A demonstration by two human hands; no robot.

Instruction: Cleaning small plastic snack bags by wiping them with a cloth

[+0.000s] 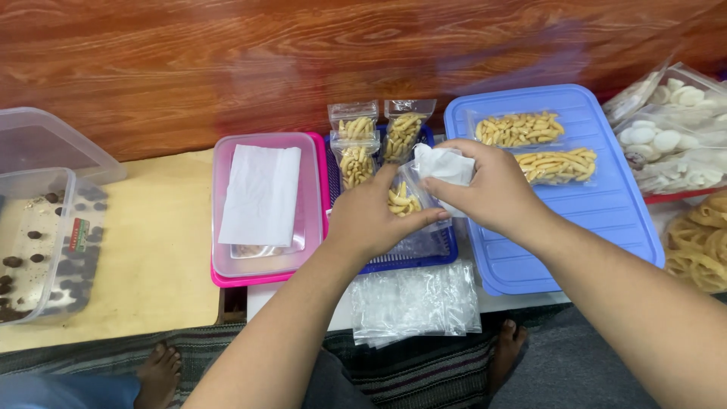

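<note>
My left hand [369, 220] grips a small clear bag [405, 198] partly filled with yellow stick snacks, above a blue basket [424, 254]. My right hand [491, 189] pinches the bag's top edge and also holds a crumpled white tissue [443, 164]. Three filled snack bags [356, 163] stand upright at the back of the basket. Both hands meet over the basket's middle.
A pink box with clear lid and white paper [261, 201] sits to the left. A blue lid [575, 197] on the right carries two filled bags. Empty clear bags [413, 303] lie near me. Bags of white crackers [674, 136] and a clear container [45, 235] flank the scene.
</note>
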